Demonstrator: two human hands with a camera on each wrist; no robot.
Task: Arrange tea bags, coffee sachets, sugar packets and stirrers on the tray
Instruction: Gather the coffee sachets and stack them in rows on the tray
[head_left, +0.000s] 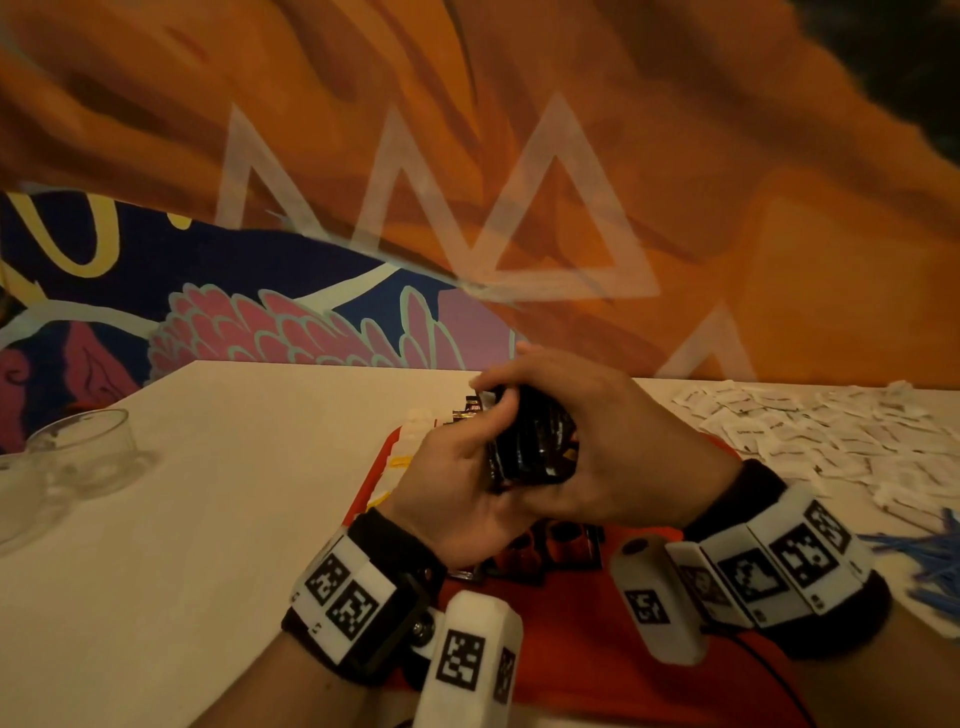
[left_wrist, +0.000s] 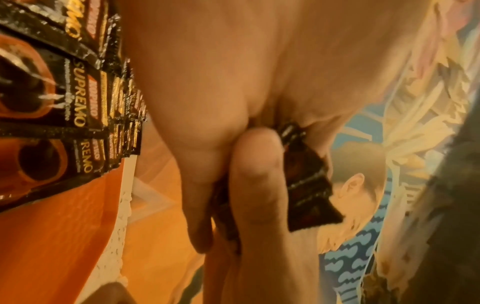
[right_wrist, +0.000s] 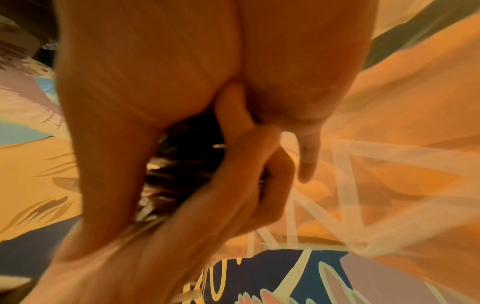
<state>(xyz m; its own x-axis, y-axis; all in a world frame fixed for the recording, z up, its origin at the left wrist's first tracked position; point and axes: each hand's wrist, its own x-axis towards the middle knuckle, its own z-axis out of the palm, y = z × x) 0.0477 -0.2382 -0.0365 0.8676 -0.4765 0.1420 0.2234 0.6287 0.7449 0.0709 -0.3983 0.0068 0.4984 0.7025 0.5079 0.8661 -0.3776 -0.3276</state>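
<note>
Both hands hold a stack of black coffee sachets (head_left: 530, 441) above the red tray (head_left: 571, 623). My left hand (head_left: 457, 467) grips the stack from the left and below, its thumb on the near side. My right hand (head_left: 587, 431) wraps it from the right, fingers curled over the top. In the left wrist view a corner of the stack (left_wrist: 309, 195) sticks out between the fingers. More coffee sachets (head_left: 545, 551) lie in a row on the tray under the hands, also seen as the coffee sachets (left_wrist: 78, 102). White tea bags (head_left: 410, 441) with yellow tags lie at the tray's left side.
White sugar packets (head_left: 810, 431) lie scattered on the table at the right. Blue stirrers (head_left: 924, 561) are piled at the right edge. Clear glass cups (head_left: 78, 447) stand at the left. A painted wall rises behind the white table (head_left: 234, 467).
</note>
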